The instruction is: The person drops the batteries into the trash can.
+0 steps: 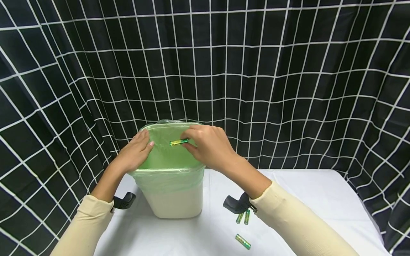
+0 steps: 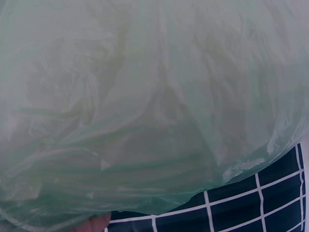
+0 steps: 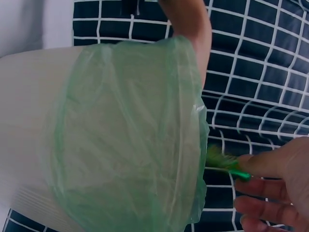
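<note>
A green and gold battery [image 1: 178, 142] is pinched between the thumb and fingers of my right hand [image 1: 211, 145], over the mouth of a trash bin. The right wrist view shows the same battery [image 3: 224, 162], blurred, beside the bin's rim. The white bin [image 1: 179, 202] is lined with a translucent green bag [image 1: 169, 181] folded over its rim. My left hand [image 1: 136, 151] rests on the bin's left rim with its fingers extended. In the left wrist view the bag [image 2: 159, 106] fills most of the picture, and only a bit of a finger shows at the bottom.
On the white tablecloth [image 1: 217, 227], right of the bin, lies one battery [image 1: 243, 241]. Two more batteries, one of them this battery [image 1: 247, 217], lie partly under the right wrist's black camera mount [image 1: 237, 204]. A black curtain with white grid lines [image 1: 256, 89] surrounds the table.
</note>
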{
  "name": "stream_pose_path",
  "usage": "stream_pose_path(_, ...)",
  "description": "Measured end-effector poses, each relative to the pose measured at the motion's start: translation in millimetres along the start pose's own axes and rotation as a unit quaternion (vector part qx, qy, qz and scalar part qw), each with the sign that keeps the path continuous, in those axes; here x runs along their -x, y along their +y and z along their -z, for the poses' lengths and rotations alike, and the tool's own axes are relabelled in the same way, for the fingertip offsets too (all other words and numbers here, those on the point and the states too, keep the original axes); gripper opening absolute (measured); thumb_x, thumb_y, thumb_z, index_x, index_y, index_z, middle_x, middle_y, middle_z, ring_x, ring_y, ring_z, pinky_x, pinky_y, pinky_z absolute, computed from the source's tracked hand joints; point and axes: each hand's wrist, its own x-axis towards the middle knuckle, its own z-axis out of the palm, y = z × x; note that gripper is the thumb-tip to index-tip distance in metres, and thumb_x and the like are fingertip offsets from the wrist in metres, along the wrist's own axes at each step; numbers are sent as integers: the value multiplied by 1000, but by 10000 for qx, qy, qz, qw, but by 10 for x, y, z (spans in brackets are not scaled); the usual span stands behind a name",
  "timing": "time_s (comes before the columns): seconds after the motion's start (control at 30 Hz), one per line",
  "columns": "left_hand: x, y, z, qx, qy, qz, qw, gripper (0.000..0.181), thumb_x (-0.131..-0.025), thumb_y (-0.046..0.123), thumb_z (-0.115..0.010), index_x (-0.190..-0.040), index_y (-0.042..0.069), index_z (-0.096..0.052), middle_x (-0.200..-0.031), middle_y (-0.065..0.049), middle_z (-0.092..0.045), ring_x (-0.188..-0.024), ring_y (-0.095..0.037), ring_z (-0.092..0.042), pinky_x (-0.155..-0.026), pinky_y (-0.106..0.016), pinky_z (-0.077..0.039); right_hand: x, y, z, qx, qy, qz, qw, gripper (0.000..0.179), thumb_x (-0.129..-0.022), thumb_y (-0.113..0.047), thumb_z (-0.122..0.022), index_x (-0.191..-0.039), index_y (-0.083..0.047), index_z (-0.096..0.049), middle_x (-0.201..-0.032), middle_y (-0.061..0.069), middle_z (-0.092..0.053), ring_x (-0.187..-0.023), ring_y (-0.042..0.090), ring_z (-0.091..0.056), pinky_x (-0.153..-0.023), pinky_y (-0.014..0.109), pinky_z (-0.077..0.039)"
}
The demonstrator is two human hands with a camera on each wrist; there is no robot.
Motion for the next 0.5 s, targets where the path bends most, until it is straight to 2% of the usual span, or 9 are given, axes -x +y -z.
stream_pose_path(0.2, -4, 3, 0, 10, -26, 1, 10000, 60, -113, 28, -28, -153, -17, -19, -164, -30, -12, -154, -42, -5, -125, -50, -8, -64, 20, -25, 50, -233, -127, 9996, 9, -88, -13, -80, -96, -17, -79, -95, -8, -75, -81, 12, -72, -55, 32, -53)
stream_pose_path(0.5, -1, 1, 6, 27, -30, -6, 10000, 60, -112, 26, -29, -153, -17, -19, -164, -31, -12, -154, -43, -6, -125, -51, -9, -12, 44, -13, 59, -147, -109, 9998, 8, -88, -12, -80, -93, -19, -79, -93, -9, -74, -78, 12, -72, -53, 32, -51)
